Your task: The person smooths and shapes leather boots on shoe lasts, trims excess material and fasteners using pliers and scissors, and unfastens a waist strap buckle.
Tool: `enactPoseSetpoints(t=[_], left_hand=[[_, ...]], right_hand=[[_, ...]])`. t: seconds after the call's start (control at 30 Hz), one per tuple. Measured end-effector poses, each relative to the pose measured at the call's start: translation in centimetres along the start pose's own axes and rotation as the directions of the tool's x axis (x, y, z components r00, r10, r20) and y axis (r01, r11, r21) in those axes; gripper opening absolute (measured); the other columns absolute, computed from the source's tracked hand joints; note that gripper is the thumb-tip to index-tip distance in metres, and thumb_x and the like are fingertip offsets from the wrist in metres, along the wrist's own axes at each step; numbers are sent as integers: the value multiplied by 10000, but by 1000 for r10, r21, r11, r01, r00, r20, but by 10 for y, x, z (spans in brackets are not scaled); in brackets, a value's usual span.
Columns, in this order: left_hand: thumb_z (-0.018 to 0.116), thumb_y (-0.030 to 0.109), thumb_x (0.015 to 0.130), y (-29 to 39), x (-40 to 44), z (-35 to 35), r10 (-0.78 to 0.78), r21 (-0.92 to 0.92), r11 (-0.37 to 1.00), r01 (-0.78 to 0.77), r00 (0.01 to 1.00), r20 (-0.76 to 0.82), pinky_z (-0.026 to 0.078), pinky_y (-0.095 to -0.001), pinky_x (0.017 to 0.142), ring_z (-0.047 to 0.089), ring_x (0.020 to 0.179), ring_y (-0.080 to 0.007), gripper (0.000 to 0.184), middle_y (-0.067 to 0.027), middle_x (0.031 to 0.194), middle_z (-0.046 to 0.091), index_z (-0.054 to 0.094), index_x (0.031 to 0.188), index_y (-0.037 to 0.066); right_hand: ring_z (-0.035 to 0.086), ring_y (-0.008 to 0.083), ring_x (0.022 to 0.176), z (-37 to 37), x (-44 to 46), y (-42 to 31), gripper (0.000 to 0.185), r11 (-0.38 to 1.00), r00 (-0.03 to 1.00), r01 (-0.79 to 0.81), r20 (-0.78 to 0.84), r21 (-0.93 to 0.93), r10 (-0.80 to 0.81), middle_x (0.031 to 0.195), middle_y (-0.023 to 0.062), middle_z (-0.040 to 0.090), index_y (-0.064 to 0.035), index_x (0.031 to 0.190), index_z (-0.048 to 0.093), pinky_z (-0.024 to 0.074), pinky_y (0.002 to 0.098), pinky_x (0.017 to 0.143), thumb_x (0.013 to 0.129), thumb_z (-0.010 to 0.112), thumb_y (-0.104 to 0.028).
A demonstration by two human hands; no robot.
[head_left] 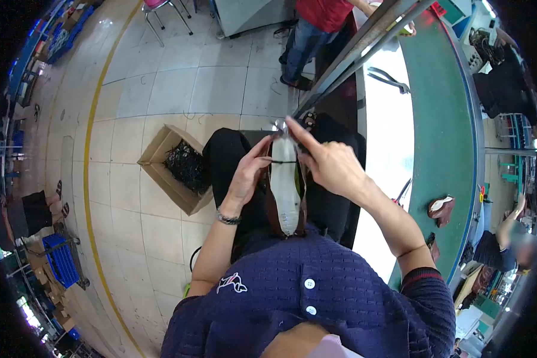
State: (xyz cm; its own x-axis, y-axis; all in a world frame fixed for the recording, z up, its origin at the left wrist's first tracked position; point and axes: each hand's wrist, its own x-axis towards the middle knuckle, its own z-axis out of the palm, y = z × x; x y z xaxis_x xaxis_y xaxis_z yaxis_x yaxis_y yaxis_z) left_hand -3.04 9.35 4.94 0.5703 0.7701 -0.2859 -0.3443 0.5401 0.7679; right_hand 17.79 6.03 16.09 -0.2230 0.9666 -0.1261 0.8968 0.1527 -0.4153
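Observation:
A brown shoe upper (287,203) lies in my lap with its pale underside facing up and its toe pointing away from me. A thin dark cord (282,161) crosses the underside. My left hand (246,176) is closed on the left edge, thumb and fingers near the cord. My right hand (335,169) grips the right side near the toe, its index finger stretched along the tip. Something small and shiny (280,125) shows at the toe, too blurred to name.
A cardboard box (182,200) of black scraps stands on the floor at left. On the right, a green-edged bench (426,143) carries pliers (389,80) and a brown shoe (441,210). A metal post (364,51) slants ahead. Other people stand around.

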Motion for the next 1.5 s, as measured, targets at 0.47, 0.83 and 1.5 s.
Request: enactPoseSetpoints(t=[0.47, 0.83, 1.5], left_hand=[[721, 239, 873, 8, -14, 27, -382, 163, 914, 371, 923, 39, 373, -339, 1049, 487, 1204, -166, 708, -71, 1311, 512, 332, 1439, 67], [754, -50, 759, 23, -18, 64, 152, 358, 889, -284, 922, 355, 376, -358, 1104, 365, 1374, -219, 1080, -96, 1554, 247, 48, 1551, 155], [822, 73, 711, -33, 77, 134, 165, 405, 750, -523, 741, 652, 246, -393, 1161, 253, 1435, -276, 1033, -126, 1568, 216, 197, 1532, 106]], right_hand=[[655, 351, 644, -32, -17, -5, 746, 944, 976, 1, -204, 329, 70, 746, 205, 645, -304, 1520, 223, 507, 453, 620, 906, 580, -77], [688, 276, 793, -9, -73, -3, 872, 820, 949, 31, -273, 572, 155, 1014, 214, 680, -94, 1404, 475, 529, 375, 702, 695, 827, -459], [583, 90, 715, -39, -143, 37, 746, 796, 782, -134, -431, 591, 451, 765, 8, 621, -38, 1342, 550, 491, 248, 694, 680, 868, -173]])
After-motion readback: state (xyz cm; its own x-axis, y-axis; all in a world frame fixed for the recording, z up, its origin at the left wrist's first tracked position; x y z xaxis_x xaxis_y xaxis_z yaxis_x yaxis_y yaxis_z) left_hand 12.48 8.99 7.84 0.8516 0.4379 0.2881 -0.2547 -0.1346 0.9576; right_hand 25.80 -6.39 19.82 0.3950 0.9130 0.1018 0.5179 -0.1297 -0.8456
